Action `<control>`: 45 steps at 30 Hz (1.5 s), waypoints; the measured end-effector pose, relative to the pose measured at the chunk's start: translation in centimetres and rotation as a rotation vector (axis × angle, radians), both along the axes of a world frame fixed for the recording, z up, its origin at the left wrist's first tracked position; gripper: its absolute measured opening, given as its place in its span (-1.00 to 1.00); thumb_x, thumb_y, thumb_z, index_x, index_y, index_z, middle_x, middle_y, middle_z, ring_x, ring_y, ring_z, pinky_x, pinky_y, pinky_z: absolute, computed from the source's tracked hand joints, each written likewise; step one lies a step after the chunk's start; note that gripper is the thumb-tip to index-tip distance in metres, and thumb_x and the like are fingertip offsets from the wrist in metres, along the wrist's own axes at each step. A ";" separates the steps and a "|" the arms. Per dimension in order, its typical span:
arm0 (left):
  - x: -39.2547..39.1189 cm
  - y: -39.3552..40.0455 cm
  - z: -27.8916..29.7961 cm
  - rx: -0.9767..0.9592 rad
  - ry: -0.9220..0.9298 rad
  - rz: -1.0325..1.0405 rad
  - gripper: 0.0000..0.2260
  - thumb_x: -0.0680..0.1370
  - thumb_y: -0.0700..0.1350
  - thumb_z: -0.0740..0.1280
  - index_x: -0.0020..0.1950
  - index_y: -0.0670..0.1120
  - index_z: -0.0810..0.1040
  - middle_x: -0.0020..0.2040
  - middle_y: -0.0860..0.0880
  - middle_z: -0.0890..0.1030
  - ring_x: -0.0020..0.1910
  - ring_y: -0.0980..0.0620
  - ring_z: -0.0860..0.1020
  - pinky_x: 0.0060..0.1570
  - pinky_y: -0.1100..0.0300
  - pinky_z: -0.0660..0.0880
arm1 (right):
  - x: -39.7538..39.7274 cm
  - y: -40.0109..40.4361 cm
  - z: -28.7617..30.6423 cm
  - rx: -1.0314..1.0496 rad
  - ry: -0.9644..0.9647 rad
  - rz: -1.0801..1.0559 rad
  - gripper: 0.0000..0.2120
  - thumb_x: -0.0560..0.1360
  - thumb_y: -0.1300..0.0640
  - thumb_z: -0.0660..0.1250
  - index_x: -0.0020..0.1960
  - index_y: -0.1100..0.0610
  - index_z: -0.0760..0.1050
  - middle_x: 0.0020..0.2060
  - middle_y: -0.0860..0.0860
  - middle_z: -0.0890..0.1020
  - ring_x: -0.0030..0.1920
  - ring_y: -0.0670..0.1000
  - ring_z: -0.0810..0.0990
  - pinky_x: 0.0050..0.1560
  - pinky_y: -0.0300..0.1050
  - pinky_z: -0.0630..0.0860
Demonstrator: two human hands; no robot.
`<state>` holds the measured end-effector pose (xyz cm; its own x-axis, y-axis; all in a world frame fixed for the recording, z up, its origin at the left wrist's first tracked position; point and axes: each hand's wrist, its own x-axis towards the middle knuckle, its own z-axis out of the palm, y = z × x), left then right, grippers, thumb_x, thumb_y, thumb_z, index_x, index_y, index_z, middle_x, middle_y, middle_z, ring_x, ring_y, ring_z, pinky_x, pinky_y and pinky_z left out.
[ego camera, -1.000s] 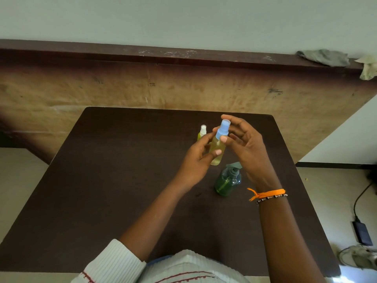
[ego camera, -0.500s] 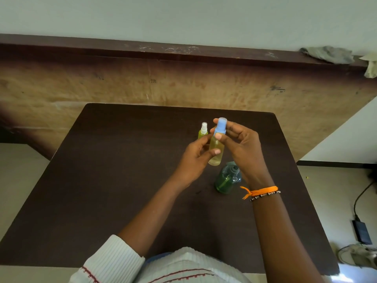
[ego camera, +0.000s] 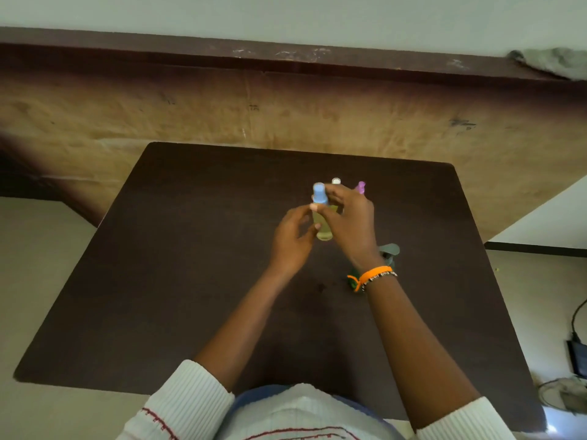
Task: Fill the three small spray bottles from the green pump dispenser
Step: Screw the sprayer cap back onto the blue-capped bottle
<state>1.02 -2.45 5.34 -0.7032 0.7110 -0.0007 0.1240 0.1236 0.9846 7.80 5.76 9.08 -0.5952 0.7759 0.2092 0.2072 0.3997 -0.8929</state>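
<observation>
**Blue-capped bottle held over worktop**

Blue-cap spray bottle (ego camera: 322, 217), yellow liquid inside, upright w/ both hands closed on it: left hand (ego camera: 293, 238) at body, right hand (ego camera: 351, 223) near cap. Green dispenser (ego camera: 389, 252) behind right wrist. Dark worktop (ego camera: 190, 265) below.

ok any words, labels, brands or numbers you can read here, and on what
None can be read.
Blue-capped clear spray bottle of yellowish liquid, held in both hands: no label visible.
Green pump dispenser: mostly hidden behind the right wrist.
Worn brown wooden panel: dark scribbles, too blurred to read.
</observation>
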 end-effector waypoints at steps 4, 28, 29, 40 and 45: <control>-1.0 -0.6 -0.8 -0.031 -0.060 0.102 -0.68 0.54 -0.32 0.26 0.28 -0.15 0.42 0.20 -0.10 0.50 0.13 0.04 0.50 0.05 0.31 0.45 | -3.5 0.6 -1.7 0.000 -0.016 -0.049 -0.81 0.36 0.30 0.47 -0.03 0.28 0.62 -0.24 0.00 0.62 -0.22 0.05 0.59 0.15 0.23 0.51; -3.8 -0.6 -4.1 -0.170 -0.181 0.224 -0.79 0.58 -0.28 0.21 0.18 -0.11 0.47 0.04 -0.01 0.55 -0.05 0.27 0.50 -0.08 0.57 0.38 | -9.2 4.9 -7.9 0.103 -0.346 -0.073 -0.73 0.47 0.39 0.24 0.14 0.28 0.55 -0.04 0.19 0.67 -0.02 0.16 0.62 0.02 -0.15 0.40; -3.9 -0.6 -4.1 -0.163 -0.185 0.226 -0.80 0.58 -0.28 0.20 0.18 -0.11 0.47 0.05 -0.02 0.56 -0.04 0.25 0.50 -0.07 0.55 0.38 | -9.2 4.9 -8.0 0.104 -0.352 -0.079 -0.73 0.48 0.39 0.24 0.15 0.28 0.54 -0.04 0.19 0.66 -0.01 0.16 0.62 -0.01 -0.16 0.39; -3.9 -0.7 -3.9 -0.129 -0.220 0.234 -0.80 0.63 -0.19 0.14 0.20 -0.14 0.47 0.01 -0.01 0.55 -0.09 0.19 0.48 -0.06 0.41 0.39 | -9.0 4.1 -7.6 0.134 -0.383 -0.136 -0.61 0.49 0.32 0.33 0.31 0.27 0.45 0.13 0.18 0.61 0.17 0.17 0.55 0.05 -0.14 0.38; -3.4 -0.5 -3.5 -0.113 -0.210 0.215 -0.85 0.63 -0.18 0.15 0.11 -0.09 0.49 -0.03 0.02 0.56 -0.11 0.22 0.50 -0.08 0.37 0.41 | -7.3 2.2 -5.5 0.196 -0.277 -0.214 -0.55 0.48 0.39 0.29 0.36 0.28 0.43 0.16 0.21 0.58 0.15 0.23 0.52 0.15 0.01 0.44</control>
